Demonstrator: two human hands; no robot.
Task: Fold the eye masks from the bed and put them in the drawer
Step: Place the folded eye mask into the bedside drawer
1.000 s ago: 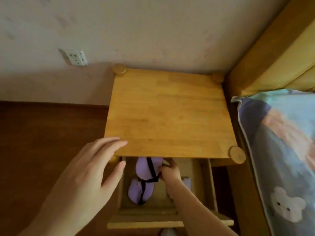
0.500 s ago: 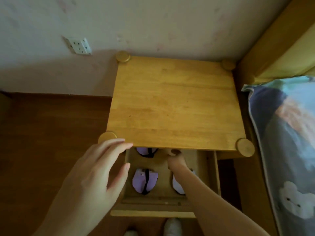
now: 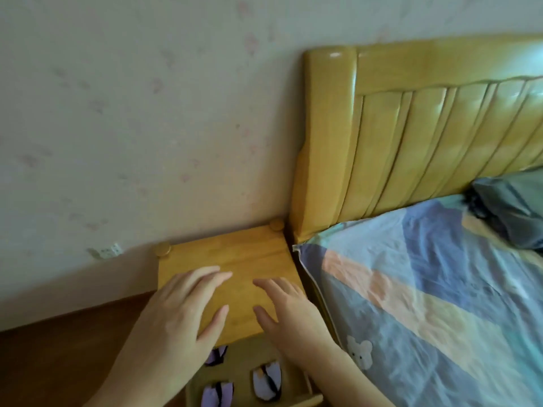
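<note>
Purple folded eye masks (image 3: pixel 266 380) lie in the open drawer (image 3: pixel 296 374) below the nightstand (image 3: pixel 235 259). Both hands, left (image 3: pixel 179 315) and right (image 3: pixel 291 312), hover empty with fingers spread. If more masks remain on the bed (image 3: pixel 426 289), fold each flat and lay it beside these.

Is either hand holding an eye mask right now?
No, the left hand and right hand are open above the nightstand, holding nothing.
</note>
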